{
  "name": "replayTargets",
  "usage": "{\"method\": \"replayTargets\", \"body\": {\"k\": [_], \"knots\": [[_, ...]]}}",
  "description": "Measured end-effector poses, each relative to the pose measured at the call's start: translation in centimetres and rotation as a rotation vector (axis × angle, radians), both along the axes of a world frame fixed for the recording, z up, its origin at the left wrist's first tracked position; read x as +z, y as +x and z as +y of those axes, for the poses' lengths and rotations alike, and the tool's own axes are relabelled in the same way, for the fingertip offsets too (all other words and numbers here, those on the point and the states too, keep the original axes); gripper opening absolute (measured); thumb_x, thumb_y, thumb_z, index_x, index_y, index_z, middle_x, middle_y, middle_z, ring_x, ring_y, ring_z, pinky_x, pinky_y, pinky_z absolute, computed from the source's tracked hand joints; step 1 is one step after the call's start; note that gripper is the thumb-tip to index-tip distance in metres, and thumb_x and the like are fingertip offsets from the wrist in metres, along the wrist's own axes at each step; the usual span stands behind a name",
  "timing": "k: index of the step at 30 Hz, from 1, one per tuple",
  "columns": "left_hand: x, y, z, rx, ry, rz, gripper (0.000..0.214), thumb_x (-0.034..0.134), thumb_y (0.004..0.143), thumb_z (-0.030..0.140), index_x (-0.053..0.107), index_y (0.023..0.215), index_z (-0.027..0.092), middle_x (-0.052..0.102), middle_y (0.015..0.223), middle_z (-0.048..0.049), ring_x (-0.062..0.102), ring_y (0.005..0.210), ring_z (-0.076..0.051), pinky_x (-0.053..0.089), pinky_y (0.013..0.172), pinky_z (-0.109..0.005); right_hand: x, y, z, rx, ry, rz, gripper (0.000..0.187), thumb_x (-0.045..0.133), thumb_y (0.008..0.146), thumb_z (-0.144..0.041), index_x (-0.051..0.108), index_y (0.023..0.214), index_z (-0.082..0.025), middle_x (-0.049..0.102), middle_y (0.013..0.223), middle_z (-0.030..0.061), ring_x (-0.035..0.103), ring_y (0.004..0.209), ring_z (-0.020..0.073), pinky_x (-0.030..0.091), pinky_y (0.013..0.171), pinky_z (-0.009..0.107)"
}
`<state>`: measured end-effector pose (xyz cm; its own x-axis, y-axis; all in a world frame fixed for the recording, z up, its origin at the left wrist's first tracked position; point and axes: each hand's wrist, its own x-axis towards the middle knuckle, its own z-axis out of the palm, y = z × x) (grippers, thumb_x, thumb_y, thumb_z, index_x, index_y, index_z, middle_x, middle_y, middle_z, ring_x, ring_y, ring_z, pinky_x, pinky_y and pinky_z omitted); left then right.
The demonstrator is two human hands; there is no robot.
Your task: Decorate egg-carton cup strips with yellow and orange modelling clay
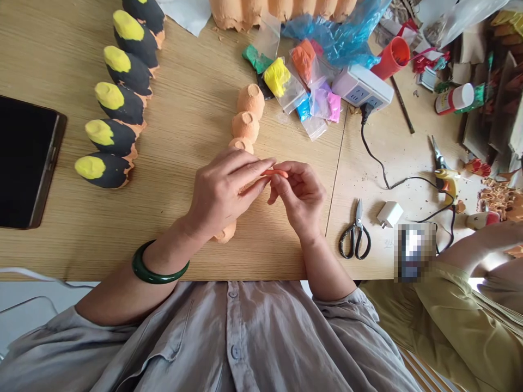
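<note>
Between my two hands, above the table, is a thin orange roll of modelling clay (274, 172). My left hand (224, 188) pinches its left end between straight fingers. On its other end, my right hand (301, 193) closes with thumb and curled fingers. Beneath my left hand lies a row of orange egg-carton cups (246, 126), bottom side up; its middle is hidden by the hand. Farther left stands another strip of cups (112, 170), coloured black with yellow tops. Small bags of coloured clay, among them a yellow one (277, 76), lie beyond my hands.
A tablet (28, 163) lies at the left. On the right are black-handled scissors (355, 234), a white plug adapter (390, 214), a power strip (363, 87) with a black cord, a red cup (391, 57) and a glue gun (448, 182). Another person's arm (482, 245) rests at the right edge.
</note>
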<state>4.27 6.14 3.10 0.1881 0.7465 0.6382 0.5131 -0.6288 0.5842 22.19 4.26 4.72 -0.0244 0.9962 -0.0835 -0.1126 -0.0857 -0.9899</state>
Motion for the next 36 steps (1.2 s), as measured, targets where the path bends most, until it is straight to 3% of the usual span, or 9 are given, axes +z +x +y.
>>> {"method": "replayTargets", "body": {"k": [4,10,13,18,25,31,36], "knots": [[0.2,-0.5,0.3,-0.1,-0.099,-0.134,0.042,0.087,0.106,0.033,0.08,0.146,0.038,0.09,0.122,0.0011,0.086,0.106,-0.025,0.072,0.098,-0.042,0.1,0.0,0.7,0.023,-0.098,0.133,0.052,0.092,0.092,-0.069,0.067,0.105,-0.027,0.07,0.085,-0.004,0.063,0.063,0.0106,0.066,0.062,0.028],[-0.1,-0.9,0.8,-0.146,-0.062,-0.194,0.031,0.081,0.108,0.024,0.085,0.133,0.043,0.092,0.109,0.0073,0.085,0.088,-0.021,0.07,0.08,-0.038,0.0,-0.2,0.8,0.071,-0.089,0.226,0.047,0.097,0.092,-0.058,0.068,0.109,-0.026,0.071,0.085,-0.0058,0.064,0.063,0.0092,0.068,0.063,0.026],[0.2,-0.8,0.5,-0.143,-0.043,-0.166,0.031,0.084,0.109,0.029,0.084,0.137,0.042,0.092,0.109,0.0055,0.086,0.091,-0.02,0.071,0.085,-0.038,0.0,-0.2,0.7,0.066,-0.077,0.248,0.043,0.097,0.093,-0.055,0.067,0.108,-0.027,0.071,0.082,-0.0068,0.067,0.063,0.0099,0.068,0.062,0.026],[1.0,-0.6,0.0,-0.13,-0.151,-0.19,0.052,0.092,0.104,0.032,0.077,0.152,0.043,0.091,0.126,0.0014,0.089,0.105,-0.02,0.072,0.098,-0.037,-0.1,0.1,1.0,0.034,-0.119,0.238,0.05,0.095,0.092,-0.064,0.062,0.102,-0.027,0.068,0.079,-0.0072,0.065,0.059,0.0094,0.066,0.059,0.026],[0.1,-1.1,0.6,-0.133,-0.088,-0.151,0.02,0.082,0.109,0.028,0.084,0.122,0.043,0.091,0.107,0.0098,0.085,0.09,-0.018,0.067,0.084,-0.038,0.1,0.0,0.8,0.057,-0.151,0.252,0.053,0.098,0.088,-0.065,0.067,0.109,-0.027,0.067,0.079,-0.0082,0.062,0.06,0.0094,0.066,0.056,0.024],[0.5,-0.6,0.8,-0.132,0.047,-0.156,0.044,0.091,0.104,0.03,0.079,0.147,0.033,0.092,0.119,-0.0008,0.086,0.097,-0.02,0.071,0.091,-0.036,0.1,0.1,0.8,0.066,-0.168,0.232,0.051,0.095,0.091,-0.066,0.065,0.092,-0.025,0.068,0.076,-0.0077,0.056,0.05,0.0059,0.06,0.048,0.021],[0.4,-0.6,1.2,-0.113,0.119,-0.138,0.024,0.085,0.107,0.02,0.085,0.124,0.036,0.091,0.103,0.0046,0.084,0.089,-0.017,0.07,0.082,-0.035,0.2,0.2,1.0,0.114,-0.204,0.261,0.055,0.095,0.089,-0.069,0.064,0.089,-0.024,0.065,0.07,-0.0092,0.058,0.047,0.0063,0.057,0.044,0.021]]}}
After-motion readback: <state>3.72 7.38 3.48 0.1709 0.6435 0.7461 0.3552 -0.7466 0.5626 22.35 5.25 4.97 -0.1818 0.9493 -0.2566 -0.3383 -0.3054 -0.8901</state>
